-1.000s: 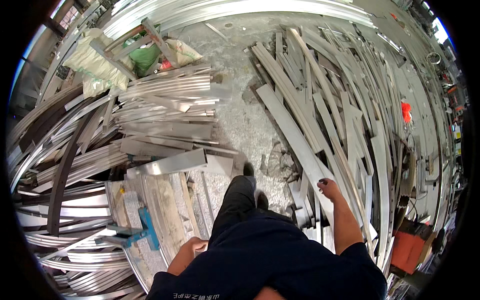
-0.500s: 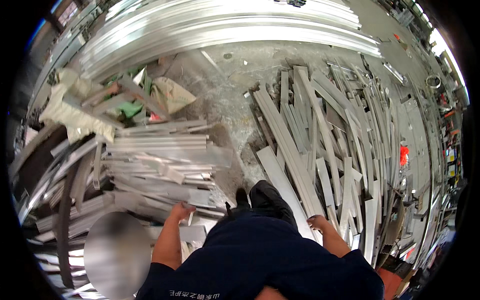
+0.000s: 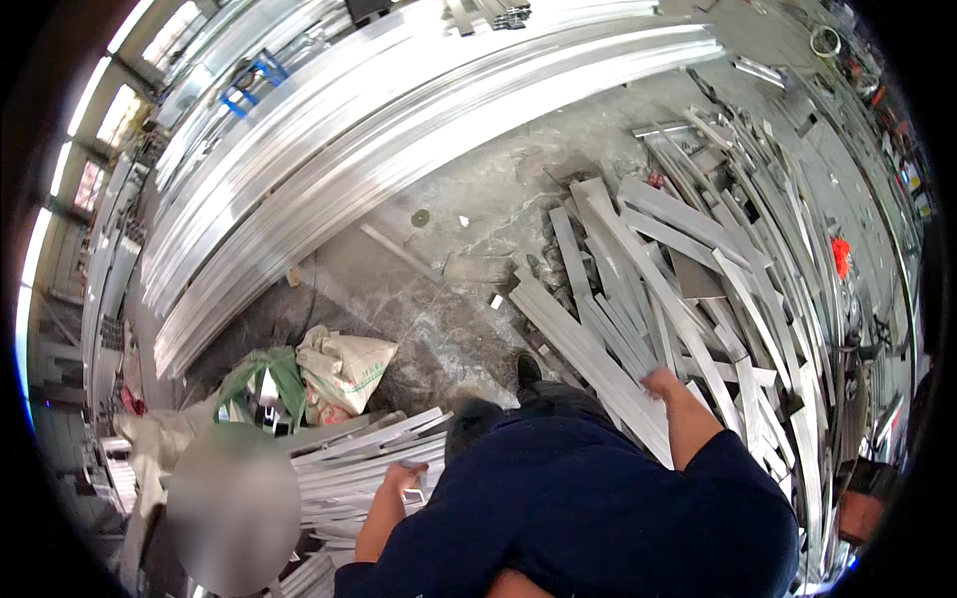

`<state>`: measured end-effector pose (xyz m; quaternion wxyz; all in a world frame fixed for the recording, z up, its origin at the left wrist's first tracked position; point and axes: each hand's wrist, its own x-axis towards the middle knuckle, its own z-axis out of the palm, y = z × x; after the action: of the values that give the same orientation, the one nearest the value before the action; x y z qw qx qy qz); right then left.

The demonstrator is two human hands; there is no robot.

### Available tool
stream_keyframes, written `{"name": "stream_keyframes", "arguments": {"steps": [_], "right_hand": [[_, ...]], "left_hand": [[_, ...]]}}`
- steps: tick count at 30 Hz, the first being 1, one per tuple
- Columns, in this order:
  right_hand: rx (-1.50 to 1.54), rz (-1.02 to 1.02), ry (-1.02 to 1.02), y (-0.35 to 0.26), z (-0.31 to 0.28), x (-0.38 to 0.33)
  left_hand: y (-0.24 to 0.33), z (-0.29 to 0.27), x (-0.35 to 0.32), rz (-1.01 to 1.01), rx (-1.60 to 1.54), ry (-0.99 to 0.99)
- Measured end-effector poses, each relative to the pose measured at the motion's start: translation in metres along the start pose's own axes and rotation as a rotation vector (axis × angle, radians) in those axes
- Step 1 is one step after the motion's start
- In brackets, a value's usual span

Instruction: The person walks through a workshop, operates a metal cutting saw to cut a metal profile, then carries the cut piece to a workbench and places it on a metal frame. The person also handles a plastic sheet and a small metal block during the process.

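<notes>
My left hand (image 3: 402, 478) is low at the left, its fingers curled around the end of an aluminium strip in a flat pile of strips (image 3: 359, 453). My right hand (image 3: 660, 381) reaches out to the right and lies on a long aluminium profile (image 3: 588, 354) at the edge of a loose heap of profiles (image 3: 698, 269). Its fingers are hidden against the metal. My dark blue top fills the lower middle, and a black shoe (image 3: 528, 367) stands on the concrete floor (image 3: 449, 289).
A long stack of aluminium lengths (image 3: 399, 130) runs across the back. A pale sack (image 3: 344, 364) and a green bag (image 3: 264, 384) lie left of my feet. A red object (image 3: 842, 257) sits among the profiles at far right. A blurred patch covers the lower left.
The view has swung, so the long stack now crosses the top. My left hand has come onto the strip pile. My right hand has moved up along the profiles.
</notes>
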<state>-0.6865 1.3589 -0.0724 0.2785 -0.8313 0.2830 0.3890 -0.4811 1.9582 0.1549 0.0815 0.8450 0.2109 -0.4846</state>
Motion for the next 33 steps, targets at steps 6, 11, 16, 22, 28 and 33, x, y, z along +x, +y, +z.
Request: {"name": "stream_keyframes", "arguments": {"steps": [6, 11, 16, 22, 28, 33], "right_hand": [[0.459, -0.168, 0.345, -0.202, -0.235, 0.053], [0.510, -0.198, 0.491, -0.244, -0.344, 0.152], [0.996, 0.121, 0.409, -0.172, -0.338, 0.251], [0.266, 0.190, 0.090, -0.236, -0.408, 0.227], [0.924, 0.564, 0.184, -0.196, -0.454, 0.250], [0.878, 0.560, -0.010, -0.215, -0.478, 0.344]], "left_hand": [[0.056, -0.059, 0.071, 0.116, 0.069, -0.055], [0.168, -0.194, 0.150, 0.115, 0.069, -0.103], [0.391, -0.351, 0.284, 0.413, 0.263, -0.069], [0.754, -0.462, 0.260, 0.917, 0.242, -0.032], [1.049, -0.375, 0.164, 1.202, 0.434, -0.208], [1.215, -0.322, 0.155, 1.337, 0.610, -0.324]]}}
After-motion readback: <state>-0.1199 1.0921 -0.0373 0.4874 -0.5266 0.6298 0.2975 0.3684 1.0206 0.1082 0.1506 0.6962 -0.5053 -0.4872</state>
